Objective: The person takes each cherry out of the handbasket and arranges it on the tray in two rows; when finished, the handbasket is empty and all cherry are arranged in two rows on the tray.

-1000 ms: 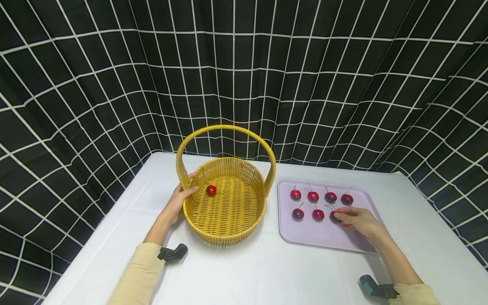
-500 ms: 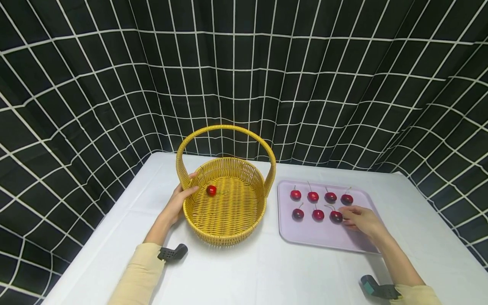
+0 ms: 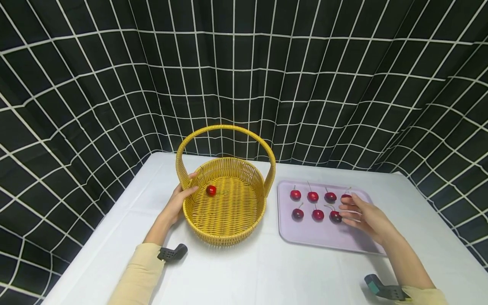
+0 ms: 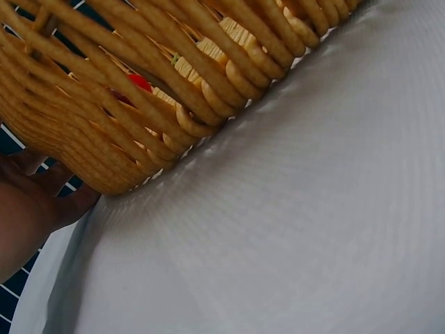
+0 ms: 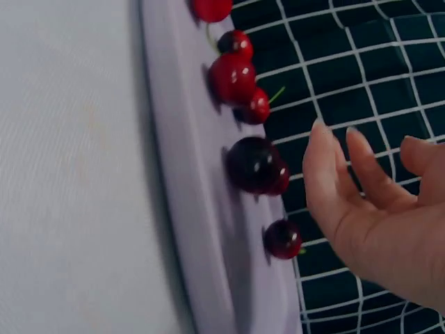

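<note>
My left hand (image 3: 178, 202) grips the left side of a yellow woven basket (image 3: 225, 238), thumb over the rim near the foot of the tall handle. Inside it lies a red cherry (image 3: 211, 190), seen as a red patch (image 4: 140, 81) through the weave in the left wrist view. Over the right part of a lilac tray (image 3: 316, 239) hovers my right hand (image 3: 367, 217), fingers spread and holding nothing. Closest beneath it are a dark cherry (image 3: 335, 217) in the front row and a partly covered cherry (image 3: 346, 197) in the back row. The right wrist view shows the fingers apart from the cherries.
More stemmed cherries, among them one at the front left (image 3: 298, 214), lie in two rows on the tray. A white cloth (image 3: 263, 271) covers the table. Behind and at both sides hangs a black curtain (image 3: 244, 84) with a white grid.
My right hand has let go of the front-row dark cherry, then lifted with its fingers spreading. That cherry stays on the tray. The left hand and basket look unmoved.
</note>
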{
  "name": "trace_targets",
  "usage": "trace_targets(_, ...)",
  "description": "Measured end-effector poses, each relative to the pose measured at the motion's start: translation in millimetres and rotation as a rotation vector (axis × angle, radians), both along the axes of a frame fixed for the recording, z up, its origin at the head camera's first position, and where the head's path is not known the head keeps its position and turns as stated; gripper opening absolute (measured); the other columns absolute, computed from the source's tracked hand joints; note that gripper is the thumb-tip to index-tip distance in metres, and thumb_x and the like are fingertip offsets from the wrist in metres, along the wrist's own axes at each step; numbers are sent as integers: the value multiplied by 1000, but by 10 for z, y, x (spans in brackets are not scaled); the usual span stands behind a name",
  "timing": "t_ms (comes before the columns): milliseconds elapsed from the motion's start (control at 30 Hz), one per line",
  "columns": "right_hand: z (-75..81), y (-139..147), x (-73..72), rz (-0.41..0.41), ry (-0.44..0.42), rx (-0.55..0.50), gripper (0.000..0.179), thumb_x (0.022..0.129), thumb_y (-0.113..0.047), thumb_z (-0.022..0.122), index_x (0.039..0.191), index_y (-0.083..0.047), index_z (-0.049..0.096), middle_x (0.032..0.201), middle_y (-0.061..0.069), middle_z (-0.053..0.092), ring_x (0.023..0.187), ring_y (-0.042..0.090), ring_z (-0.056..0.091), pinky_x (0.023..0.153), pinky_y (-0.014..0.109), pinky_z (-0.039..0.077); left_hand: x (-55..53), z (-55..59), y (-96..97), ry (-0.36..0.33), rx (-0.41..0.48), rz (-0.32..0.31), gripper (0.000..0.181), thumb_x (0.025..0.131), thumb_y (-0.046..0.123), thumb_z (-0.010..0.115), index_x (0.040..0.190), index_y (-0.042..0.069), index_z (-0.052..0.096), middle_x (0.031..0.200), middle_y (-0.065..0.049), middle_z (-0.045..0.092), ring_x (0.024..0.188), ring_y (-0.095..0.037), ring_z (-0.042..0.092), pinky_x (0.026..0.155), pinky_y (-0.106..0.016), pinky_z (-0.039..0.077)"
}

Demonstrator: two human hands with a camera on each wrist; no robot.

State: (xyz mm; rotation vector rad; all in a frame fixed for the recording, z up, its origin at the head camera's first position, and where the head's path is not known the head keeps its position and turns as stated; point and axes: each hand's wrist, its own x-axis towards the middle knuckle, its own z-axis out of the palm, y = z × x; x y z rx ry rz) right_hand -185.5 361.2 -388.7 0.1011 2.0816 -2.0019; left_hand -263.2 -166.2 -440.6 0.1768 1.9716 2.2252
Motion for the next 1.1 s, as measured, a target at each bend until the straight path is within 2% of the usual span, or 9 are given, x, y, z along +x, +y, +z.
trace_targets(100, 53, -58, 12, 58, 5, -130, 30, 102, -38, 39, 104, -20, 63, 102, 1, 66, 96, 15, 64, 83, 32, 53, -3, 1, -3, 5, 6, -3, 60, 96, 16, 50, 151, 16, 26, 155, -11, 20, 137, -31, 26, 110, -46, 25)
trace_targets(233, 129, -181, 20, 127, 9, -236, 34, 103, -34, 37, 108, -16, 65, 105, 3, 67, 98, 17, 64, 85, 34, 52, 0, 1, -8, 5, 8, -4, 60, 96, 16, 50, 151, 15, 26, 154, -12, 21, 137, -31, 26, 110, -46, 24)
trace_targets(467, 236, -431, 32, 225, -10, -329, 38, 105, -29, 33, 111, -11, 66, 108, 8, 66, 99, 21, 64, 87, 37, 51, 3, -1, -6, 4, 19, -5, 60, 96, 15, 50, 151, 15, 26, 154, -11, 21, 137, -31, 26, 110, -46, 24)
trace_targets(900, 351, -937, 9, 387, -18, -242, 39, 105, -29, 32, 119, -6, 61, 115, 13, 61, 104, 27, 62, 90, 40, 49, -3, -6, 0, -2, 21, -1, 58, 97, 15, 49, 150, 15, 26, 154, -12, 21, 136, -31, 27, 110, -45, 24)
trace_targets(1100, 405, -1220, -12, 415, -17, -211, 41, 105, -30, 35, 124, 0, 55, 117, 17, 58, 101, 27, 61, 90, 43, 49, 1, -9, 4, -7, 23, -6, 59, 97, 15, 48, 151, 16, 24, 153, -12, 22, 134, -32, 30, 108, -45, 28)
